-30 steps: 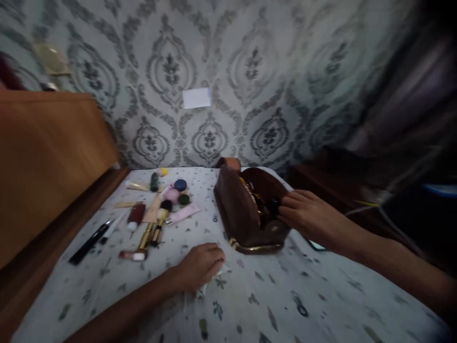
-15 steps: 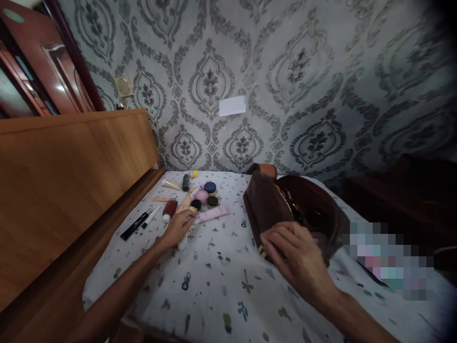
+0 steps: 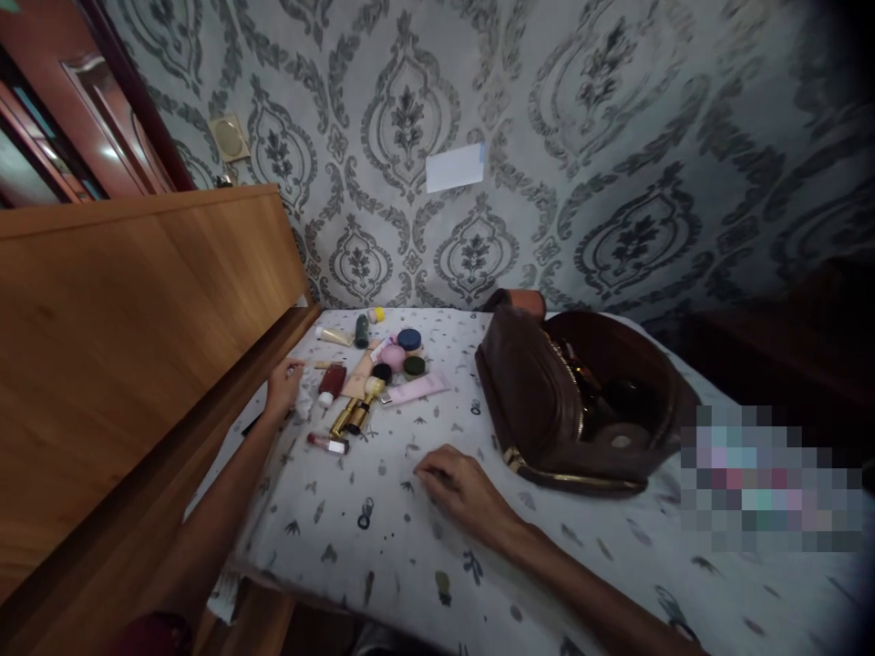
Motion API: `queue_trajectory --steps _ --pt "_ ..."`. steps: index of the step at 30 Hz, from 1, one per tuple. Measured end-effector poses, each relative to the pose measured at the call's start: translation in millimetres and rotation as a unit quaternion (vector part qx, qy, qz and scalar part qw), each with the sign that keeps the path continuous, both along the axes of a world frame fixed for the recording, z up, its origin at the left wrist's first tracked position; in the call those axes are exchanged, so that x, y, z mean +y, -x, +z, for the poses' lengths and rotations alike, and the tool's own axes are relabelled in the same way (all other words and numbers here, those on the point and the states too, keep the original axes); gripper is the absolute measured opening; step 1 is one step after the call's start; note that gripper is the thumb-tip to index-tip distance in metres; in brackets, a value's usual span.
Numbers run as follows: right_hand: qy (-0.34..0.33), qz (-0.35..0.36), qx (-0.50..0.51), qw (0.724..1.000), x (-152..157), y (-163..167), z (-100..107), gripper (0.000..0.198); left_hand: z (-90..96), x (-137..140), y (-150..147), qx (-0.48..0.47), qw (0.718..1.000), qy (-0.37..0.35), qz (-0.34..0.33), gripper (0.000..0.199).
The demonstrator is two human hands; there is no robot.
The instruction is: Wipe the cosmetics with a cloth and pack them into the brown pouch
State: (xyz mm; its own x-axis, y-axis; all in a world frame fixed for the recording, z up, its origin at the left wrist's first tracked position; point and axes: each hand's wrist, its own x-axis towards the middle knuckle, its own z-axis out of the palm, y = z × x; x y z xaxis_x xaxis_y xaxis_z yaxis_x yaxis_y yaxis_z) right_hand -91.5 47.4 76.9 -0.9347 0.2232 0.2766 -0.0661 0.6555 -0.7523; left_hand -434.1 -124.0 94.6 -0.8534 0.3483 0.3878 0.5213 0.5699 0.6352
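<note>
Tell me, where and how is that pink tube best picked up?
Probably by the right half of the pink tube, pinching its long edges from above, on the side facing the brown bag. It lies flat, that end pointing toward the bag, while the green-lidded jar and gold tubes crowd its other half.

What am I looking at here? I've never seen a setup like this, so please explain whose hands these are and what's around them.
There is no machine: one camera, worn on a person's head, looks forward and down at their own bare hands. A patterned white cloth covers the surface. An open brown bag stands on the right. On the left lie a maroon bottle, a pink tube and a blue-lidded jar, among other small items. The left hand is beside the bottle; whether it grips the whitish thing next to it is unclear. The right hand is near the bag, with nothing visible in it.
</note>
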Motion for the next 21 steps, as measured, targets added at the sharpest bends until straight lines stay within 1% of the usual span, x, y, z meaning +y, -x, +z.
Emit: queue_trajectory --steps 2,4,8,10,14,17,19,21 --pt "0.038 -0.022 -0.007 0.999 -4.5 7.1 -4.6 0.019 -4.5 4.2 -11.4 0.007 0.999 0.032 -0.024 0.030" --pt "0.054 -0.042 -0.002 0.998 -7.8 10.5 -8.9 0.020 -9.6 12.0 -25.9 0.016 0.996 0.067 -0.050 0.034" --pt "0.042 -0.043 0.016 0.998 -9.4 7.3 -14.2 0.019 -15.3 26.1 -49.3 0.030 0.990 0.126 -0.063 0.055" --pt "0.029 -0.045 0.018 0.998 -9.0 4.5 -15.0 0.019 -14.1 28.8 -53.8 0.030 0.987 0.143 -0.062 0.055" --pt "-0.001 -0.045 0.017 0.999 -9.1 1.9 -14.0 0.018 -4.9 27.2 -51.8 0.017 0.987 0.148 -0.064 0.048" --pt "-0.009 -0.044 0.025 0.999 -9.7 0.6 -12.5 0.019 6.9 22.9 -51.7 -0.004 0.990 0.128 -0.058 0.044" --pt "0.005 -0.046 0.038 0.998 -9.7 -0.5 -12.5 0.019 16.7 19.4 -59.3 -0.006 0.992 0.109 -0.069 0.045" --pt "0.037 -0.053 0.051 0.997 -9.2 -1.3 -13.9 0.019 27.6 15.8 -76.3 0.001 0.990 0.087 -0.109 0.048"
